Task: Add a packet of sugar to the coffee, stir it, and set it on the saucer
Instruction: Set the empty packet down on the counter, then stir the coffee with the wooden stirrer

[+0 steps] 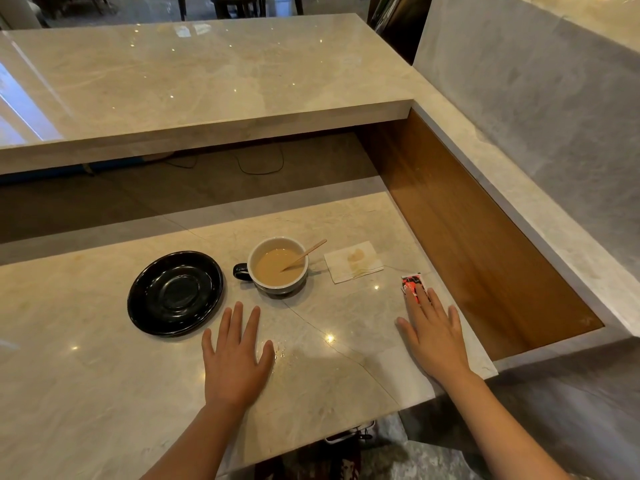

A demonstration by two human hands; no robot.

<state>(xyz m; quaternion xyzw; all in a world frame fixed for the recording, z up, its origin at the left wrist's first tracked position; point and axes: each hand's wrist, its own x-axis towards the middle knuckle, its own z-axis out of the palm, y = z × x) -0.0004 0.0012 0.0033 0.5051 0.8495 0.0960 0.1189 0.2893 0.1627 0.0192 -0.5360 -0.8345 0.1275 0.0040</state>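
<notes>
Resting flat: my left hand (pixel 235 355), fingers spread, on the counter (pixel 86 393).
Right hand (pixel 433 336): fingers spread, tips on the sugar packet (pixel 412 284).
Cup (pixel 278 266): beside the saucer (pixel 175 292).

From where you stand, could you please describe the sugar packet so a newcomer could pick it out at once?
Start at the lower marble counter and go to its right edge, beside the wood-lined recess. There the right hand lies flat with its fingertips on the sugar packet. It is small, red, black and white, unlike the plain stained napkin to its left.
</notes>
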